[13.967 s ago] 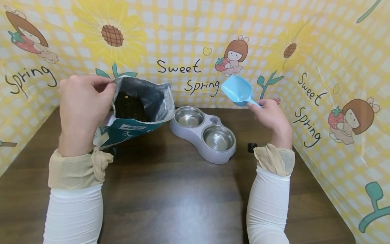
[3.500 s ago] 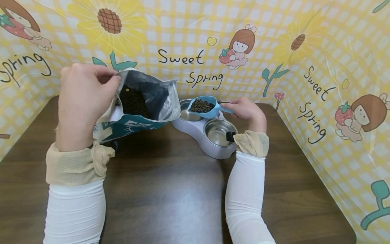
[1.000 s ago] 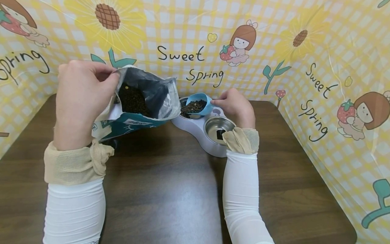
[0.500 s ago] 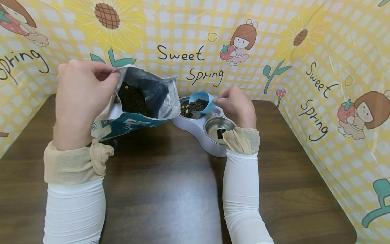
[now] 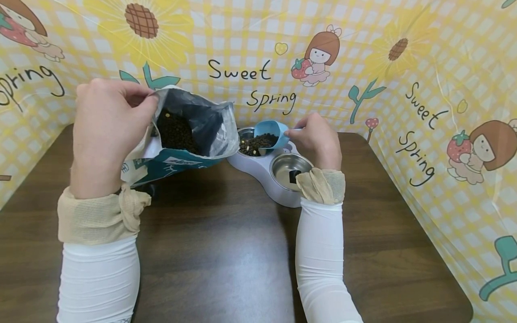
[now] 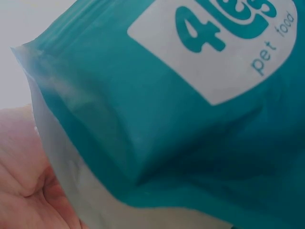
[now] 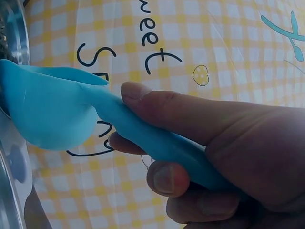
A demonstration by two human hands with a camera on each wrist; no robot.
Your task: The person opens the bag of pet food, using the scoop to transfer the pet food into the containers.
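Note:
My left hand pinches the rim of a teal pet food bag, whose mouth gapes toward me. Dark kibble lies inside the bag. In the left wrist view the bag's printed front fills most of the frame. My right hand grips the handle of a blue scoop, thumb along the top and fingers curled beneath, as the right wrist view shows. The scoop tilts over the far left steel bowl, and kibble lies from its lip into that bowl. The near right steel bowl holds no kibble.
Both bowls sit in one pale lilac double stand on the dark wooden table. Yellow checked cloth walls the back and sides, close behind the stand. A black wrist camera part overhangs the near right bowl.
Over the last second the scoop has drawn slightly right, and more kibble has gone into the far left bowl. Earlier the scoop was empty, then heaped. The left hand and bag stay nearly still.

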